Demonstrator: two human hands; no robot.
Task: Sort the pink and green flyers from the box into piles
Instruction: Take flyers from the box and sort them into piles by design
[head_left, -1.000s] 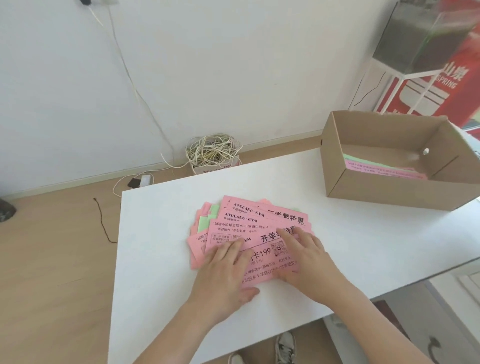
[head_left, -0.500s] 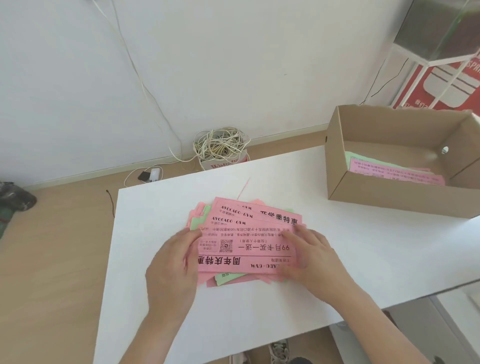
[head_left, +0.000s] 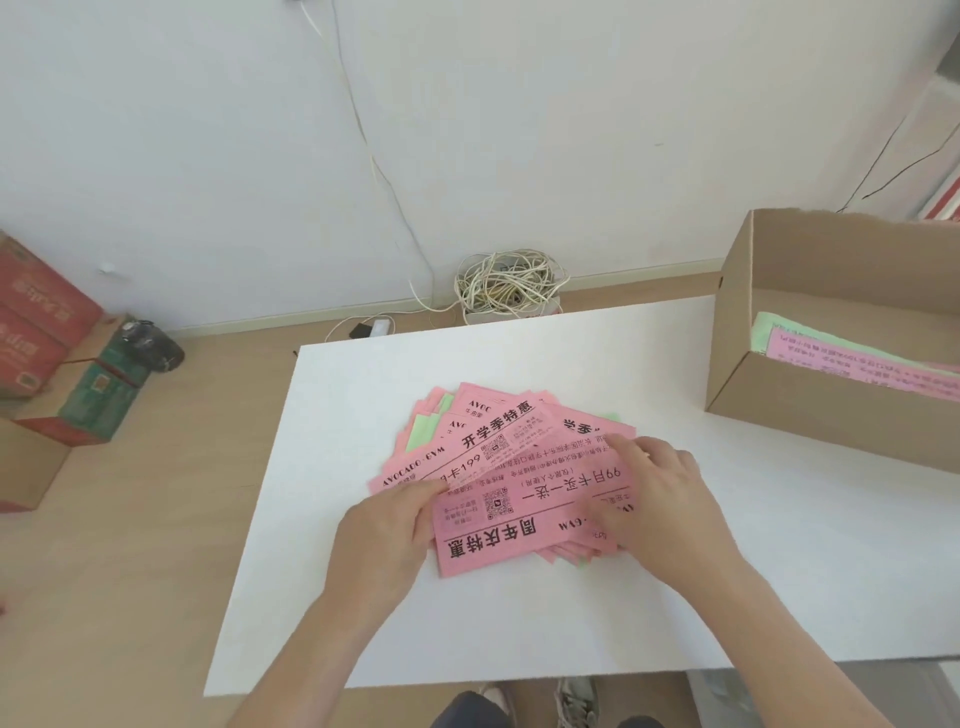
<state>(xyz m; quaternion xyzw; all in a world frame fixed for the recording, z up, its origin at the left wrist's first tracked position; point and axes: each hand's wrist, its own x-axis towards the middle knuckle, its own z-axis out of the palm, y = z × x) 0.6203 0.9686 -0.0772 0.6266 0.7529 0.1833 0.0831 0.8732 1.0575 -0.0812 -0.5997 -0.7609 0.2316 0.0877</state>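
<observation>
Since half a second ago the pile (head_left: 498, 441) has fanned out, and the top flyer (head_left: 524, 512) now lies tilted between the hands. The left hand (head_left: 384, 527) grips that flyer's left end, thumb on top and fingers curled at the edge. The right hand (head_left: 662, 501) presses on its right end with fingers loosely spread, grasping nothing. Green flyers (head_left: 423, 434) peek from the pile beyond the left hand. The box (head_left: 831, 431), with more flyers inside, stands on the worktop (head_left: 363, 597) well beyond the right hand.
</observation>
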